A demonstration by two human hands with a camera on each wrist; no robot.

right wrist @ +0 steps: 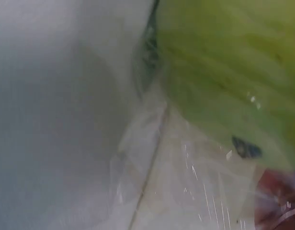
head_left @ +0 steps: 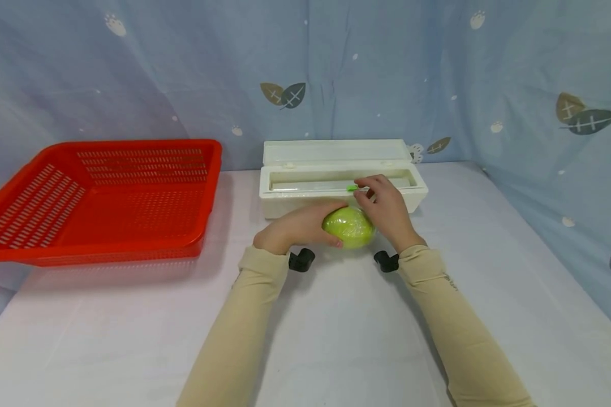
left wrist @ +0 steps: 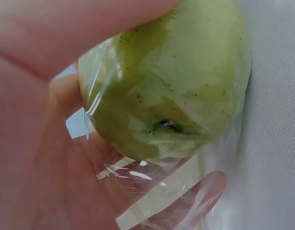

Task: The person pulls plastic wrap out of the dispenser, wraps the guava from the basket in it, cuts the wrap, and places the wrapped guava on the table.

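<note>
A round green fruit [head_left: 353, 226], speckled and wrapped in clear plastic film, sits in front of a white cling film dispenser [head_left: 295, 206]. My left hand [head_left: 302, 225] holds it from the left; in the left wrist view the thumb lies over the fruit [left wrist: 186, 81] and fingers show behind the film. Film trails below the fruit there. At the front edge of the dispenser, my right hand [head_left: 384, 208] pinches a small green slide cutter [head_left: 352, 188] between thumb and fingertips. The right wrist view is blurred, with fruit [right wrist: 224, 62] and film [right wrist: 181, 182] close up.
A red perforated plastic basket [head_left: 132, 212] stands to the left. The dispenser's lid [head_left: 336, 151] is raised at the back. Blue patterned cloth [head_left: 387, 68] hangs behind the white-covered table [head_left: 346, 350]. Black wrist cameras jut inward beneath both wrists.
</note>
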